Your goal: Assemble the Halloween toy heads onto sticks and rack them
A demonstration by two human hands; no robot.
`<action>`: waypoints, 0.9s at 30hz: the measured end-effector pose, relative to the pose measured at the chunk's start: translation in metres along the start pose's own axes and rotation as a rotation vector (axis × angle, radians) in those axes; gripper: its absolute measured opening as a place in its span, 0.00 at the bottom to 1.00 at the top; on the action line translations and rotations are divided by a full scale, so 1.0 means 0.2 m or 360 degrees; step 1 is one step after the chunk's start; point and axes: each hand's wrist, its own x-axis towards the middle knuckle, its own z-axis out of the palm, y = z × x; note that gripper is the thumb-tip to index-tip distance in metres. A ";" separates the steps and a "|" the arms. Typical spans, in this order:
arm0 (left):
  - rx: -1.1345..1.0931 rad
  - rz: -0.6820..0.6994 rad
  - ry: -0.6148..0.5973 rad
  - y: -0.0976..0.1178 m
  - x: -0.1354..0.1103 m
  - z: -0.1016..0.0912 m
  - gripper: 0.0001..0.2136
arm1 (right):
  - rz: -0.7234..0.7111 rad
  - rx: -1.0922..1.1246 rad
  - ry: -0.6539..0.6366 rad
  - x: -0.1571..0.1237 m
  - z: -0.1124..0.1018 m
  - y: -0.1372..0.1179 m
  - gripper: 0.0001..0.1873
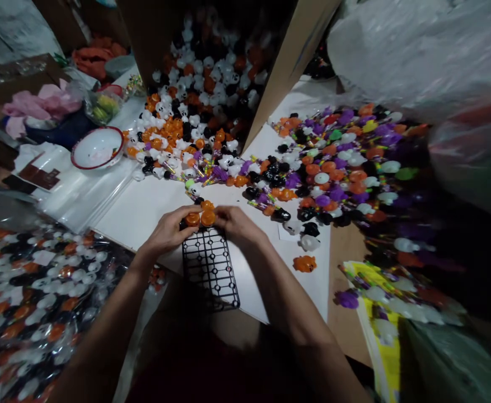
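Our forearms reach forward, our left hand (167, 230) and right hand (239, 224) together, fingers curled around orange pumpkin charms (200, 218) at the top edge of a black plastic grid (209, 268) on a white board (140, 212). A loose pumpkin charm (304, 263) lies to our right, bagged charms (39, 296) to our left, and heaped ghost charms (195, 120) beyond, near a red-rimmed enamel bowl (97, 147).

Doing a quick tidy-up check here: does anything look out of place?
A lone orange plastic trinket lies on the white board, apart from the heaped pieces, so it looks stray.
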 end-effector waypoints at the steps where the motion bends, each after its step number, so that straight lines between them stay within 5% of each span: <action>1: 0.0116 0.0022 0.0013 0.03 0.01 -0.01 0.26 | -0.0016 -0.0073 0.0069 0.08 -0.03 0.00 0.11; 4: 0.0519 0.0079 -0.0013 0.14 0.07 -0.02 0.34 | -0.0211 -0.0489 0.0127 0.37 -0.06 -0.06 0.16; 9: 0.0939 0.0004 -0.0255 0.23 0.13 0.02 0.18 | -0.0453 -0.0953 -0.0171 0.63 -0.02 -0.12 0.14; 14: 0.0963 -0.0025 -0.0139 0.16 0.09 -0.01 0.18 | -0.0468 -0.0874 -0.0022 0.28 -0.10 -0.01 0.15; 17: 0.0871 -0.0034 -0.0118 0.10 0.06 -0.04 0.19 | -0.0083 -0.0895 0.0145 -0.03 -0.15 -0.01 0.17; 19: 0.0844 -0.0033 -0.0129 0.09 0.06 -0.06 0.20 | 0.0202 -0.0931 0.0053 -0.16 -0.17 -0.03 0.16; 24: 0.0831 0.0087 -0.0033 0.15 0.11 -0.11 0.29 | 0.0458 -0.0933 0.0008 -0.22 -0.19 -0.02 0.19; 27: 0.0850 0.0113 -0.0211 0.19 0.14 -0.11 0.24 | 0.0417 -0.0931 0.0015 -0.20 -0.21 0.02 0.16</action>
